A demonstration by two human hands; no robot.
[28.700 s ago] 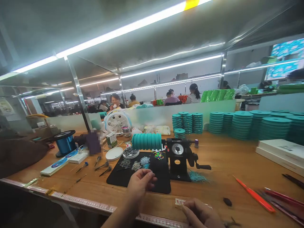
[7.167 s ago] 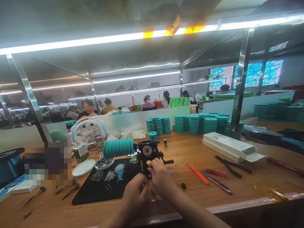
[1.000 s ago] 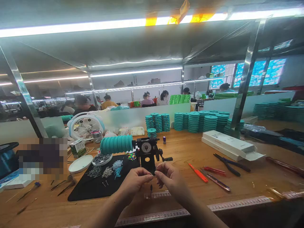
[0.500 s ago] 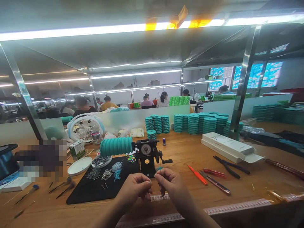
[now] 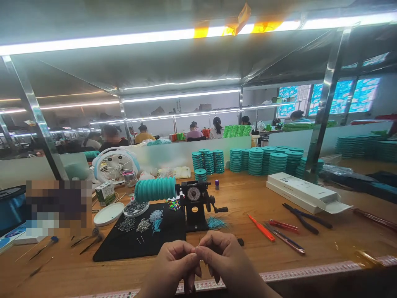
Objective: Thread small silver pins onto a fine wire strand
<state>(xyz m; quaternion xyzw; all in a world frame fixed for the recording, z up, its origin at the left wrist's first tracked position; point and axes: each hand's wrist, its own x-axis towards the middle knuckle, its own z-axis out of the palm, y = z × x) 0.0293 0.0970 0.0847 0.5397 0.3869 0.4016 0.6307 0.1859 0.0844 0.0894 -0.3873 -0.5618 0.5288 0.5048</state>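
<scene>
1. The thing being handled sits where the two sets of fingertips meet, low in the middle, above the worktop; it is too small to make out its shape or material.
2. The left hand and right hand each have thumb and forefinger pinched together, tips meeting; I cannot tell what is between them.
3. Just beyond the left hand lies a smooth, matte black mat with rounded corners. It carries two slim, headed metal pins, a dark grey pile, a shiny silvery pile, pale blue bits, turquoise strands and round multicoloured beads.
4. Behind the hands stands a black winder with a round dial and side crank, bearing a deeply ridged turquoise roll. A frayed turquoise tuft lies at its foot.
5. A shallow round dish of grey pieces stands beside a flat white disc.
6. To the right, on glossy wood grain, lie a slender orange tool, dark-handled pliers and a white cardboard box.
7. Flat-rimmed turquoise spools stand in columns by a frosted panel.
</scene>
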